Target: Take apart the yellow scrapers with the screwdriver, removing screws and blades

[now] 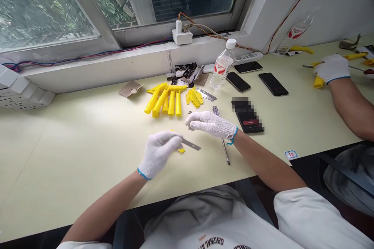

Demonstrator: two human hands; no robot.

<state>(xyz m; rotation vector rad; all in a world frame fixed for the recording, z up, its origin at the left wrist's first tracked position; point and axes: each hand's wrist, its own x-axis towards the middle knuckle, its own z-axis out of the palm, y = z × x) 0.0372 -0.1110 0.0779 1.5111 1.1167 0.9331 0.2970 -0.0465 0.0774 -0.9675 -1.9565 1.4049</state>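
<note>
My left hand (160, 151), in a white knit glove with a blue cuff, pinches one end of a flat metal scraper blade (192, 145). The blade points right, above the table. Behind those fingers a yellow plastic piece (181, 150) shows in part; whether the hand touches it cannot be told. My right hand (209, 123), gloved alike, hovers beside a few small screws (190, 113) with its fingers loosely bent and apart. Under its wrist side lies a screwdriver (224, 146). Yellow scraper handles (160, 101) and small yellow plates (194, 98) lie farther back, beside loose metal blades (208, 95).
A water bottle (223, 66), phones (273, 84) and black-and-white packets (187, 73) stand or lie toward the window. Brown card (130, 89) is left of the handles. A larger black device (249, 118) lies right. A co-worker's gloved hand (333, 69) works at far right.
</note>
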